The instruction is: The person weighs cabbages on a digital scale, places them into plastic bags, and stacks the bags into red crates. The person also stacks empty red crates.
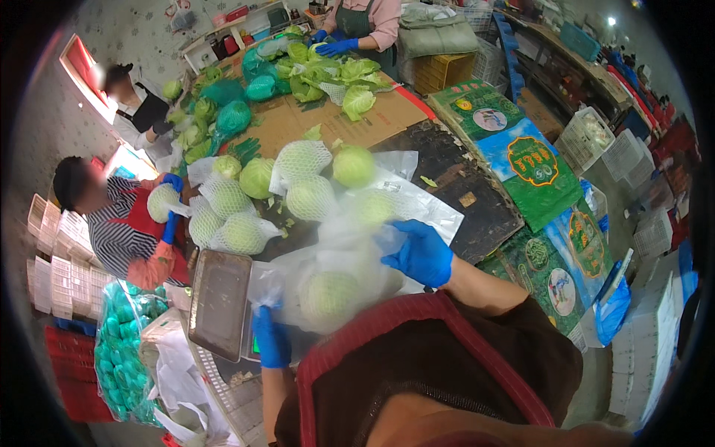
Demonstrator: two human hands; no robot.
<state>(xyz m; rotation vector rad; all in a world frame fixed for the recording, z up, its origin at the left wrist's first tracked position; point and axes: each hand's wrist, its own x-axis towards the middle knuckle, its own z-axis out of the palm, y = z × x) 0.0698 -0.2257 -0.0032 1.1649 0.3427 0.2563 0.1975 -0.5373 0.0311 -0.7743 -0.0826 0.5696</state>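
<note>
My left hand (pixel 271 335), in a blue glove, grips a translucent plastic bag (pixel 298 276) at its left end. The bag holds a pale green cabbage (pixel 328 296) low at the centre. My right hand (pixel 417 253), also blue-gloved, pinches the bag's upper right part, beside a blurred cabbage (pixel 372 205) seen through plastic. Under my left hand and the bag is a device, mostly hidden, with a small green display (pixel 255 344). Just beyond the bag lie cabbages in white net sleeves (pixel 307 198) and a bare cabbage (pixel 353 165).
A metal tray (pixel 217 304) lies left. A co-worker in stripes (pixel 119 231) holds a netted cabbage; another person (pixel 141 115) and an aproned one (pixel 357 26) stand by cabbage piles (pixel 313 71). Green printed cartons (pixel 529 194) cover the right side. Crates (pixel 588 138) stand beyond.
</note>
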